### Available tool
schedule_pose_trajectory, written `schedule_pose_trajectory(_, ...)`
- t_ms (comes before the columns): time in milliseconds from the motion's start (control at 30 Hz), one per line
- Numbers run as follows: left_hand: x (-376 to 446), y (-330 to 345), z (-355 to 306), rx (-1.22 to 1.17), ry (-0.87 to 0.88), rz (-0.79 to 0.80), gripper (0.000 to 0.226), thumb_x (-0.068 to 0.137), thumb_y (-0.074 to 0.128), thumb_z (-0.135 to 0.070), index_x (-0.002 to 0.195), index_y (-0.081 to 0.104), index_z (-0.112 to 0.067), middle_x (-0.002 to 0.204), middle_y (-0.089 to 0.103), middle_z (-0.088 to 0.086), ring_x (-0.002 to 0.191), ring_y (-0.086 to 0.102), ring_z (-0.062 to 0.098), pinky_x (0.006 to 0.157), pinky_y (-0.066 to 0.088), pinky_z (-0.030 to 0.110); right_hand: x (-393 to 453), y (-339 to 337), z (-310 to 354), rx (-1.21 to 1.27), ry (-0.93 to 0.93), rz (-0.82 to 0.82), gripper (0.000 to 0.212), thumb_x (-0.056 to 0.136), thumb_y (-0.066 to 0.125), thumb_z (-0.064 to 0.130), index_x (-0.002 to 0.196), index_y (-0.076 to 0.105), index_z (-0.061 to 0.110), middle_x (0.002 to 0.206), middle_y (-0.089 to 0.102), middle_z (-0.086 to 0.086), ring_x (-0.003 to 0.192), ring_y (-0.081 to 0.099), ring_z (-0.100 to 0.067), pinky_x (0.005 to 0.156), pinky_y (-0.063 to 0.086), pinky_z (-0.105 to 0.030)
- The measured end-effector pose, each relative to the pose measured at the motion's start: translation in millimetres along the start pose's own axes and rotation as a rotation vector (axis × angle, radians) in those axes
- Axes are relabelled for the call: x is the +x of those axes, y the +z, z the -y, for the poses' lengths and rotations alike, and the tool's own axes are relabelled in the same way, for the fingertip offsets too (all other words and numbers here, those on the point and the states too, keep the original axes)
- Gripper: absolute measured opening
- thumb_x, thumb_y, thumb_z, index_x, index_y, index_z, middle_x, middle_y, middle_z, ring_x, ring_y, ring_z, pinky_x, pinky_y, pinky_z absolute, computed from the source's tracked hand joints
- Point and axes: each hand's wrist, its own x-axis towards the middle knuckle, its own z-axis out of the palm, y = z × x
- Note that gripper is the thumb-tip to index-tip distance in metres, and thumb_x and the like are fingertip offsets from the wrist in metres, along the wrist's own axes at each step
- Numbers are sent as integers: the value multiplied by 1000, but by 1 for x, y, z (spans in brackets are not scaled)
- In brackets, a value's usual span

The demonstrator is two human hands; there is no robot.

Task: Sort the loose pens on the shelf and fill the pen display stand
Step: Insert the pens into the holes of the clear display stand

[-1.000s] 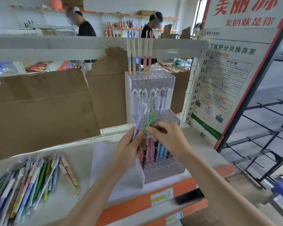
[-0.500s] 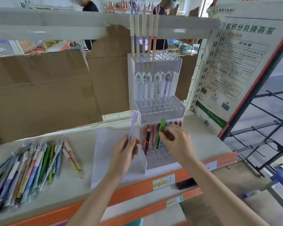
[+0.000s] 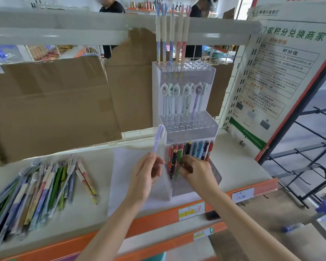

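On the white shelf (image 3: 239,166), the clear three-tier pen display stand (image 3: 186,129) stands upright against the cardboard backing (image 3: 51,108). At its lowest tier the right hand (image 3: 198,171) pinches a green pen (image 3: 179,159), tilted among the dark and red pens already standing there. Just left of the stand, the left hand (image 3: 144,176) has thumb and fingers closed around the lower end of a lilac pen (image 3: 158,138), which points upward. Tall pastel pens (image 3: 170,36) fill the top tier's left side, and pens with oval toppers (image 3: 183,98) stand in the middle tier. Well to the left, the pile of loose pens (image 3: 40,193) lies flat on the shelf
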Motion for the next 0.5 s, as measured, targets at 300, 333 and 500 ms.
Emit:
schedule_pose_trajectory(300, 11, 12, -13, 5, 95, 111, 35, 98, 38, -25, 81, 54, 1, 51, 38, -6, 42, 30, 4, 41, 24, 11, 9, -37, 16, 103, 12, -55, 10, 88, 62, 24, 80, 64, 19, 62, 59, 8, 57, 51, -4, 54, 39, -14)
schedule_pose_trajectory(333, 14, 15, -16, 10, 100, 138, 35, 96, 41, -29, 81, 54, 0, 53, 37, -5, 45, 30, 5, 43, 24, 11, 11, -45, 25, 173, -18, -94, 14, 89, 62, 27, 79, 66, 18, 61, 58, 9, 55, 51, -1, 52, 37, -11)
schedule_pose_trajectory(500, 34, 33, -35, 220, 227, 254, 23, 89, 45, -49, 81, 60, -34, 54, 42, -12, 50, 36, 9, 48, 29, 23, 29, -77, 58, 412, -87, -42, 14, 86, 61, 36, 83, 69, 25, 79, 61, 12, 70, 59, -1, 65, 46, -14)
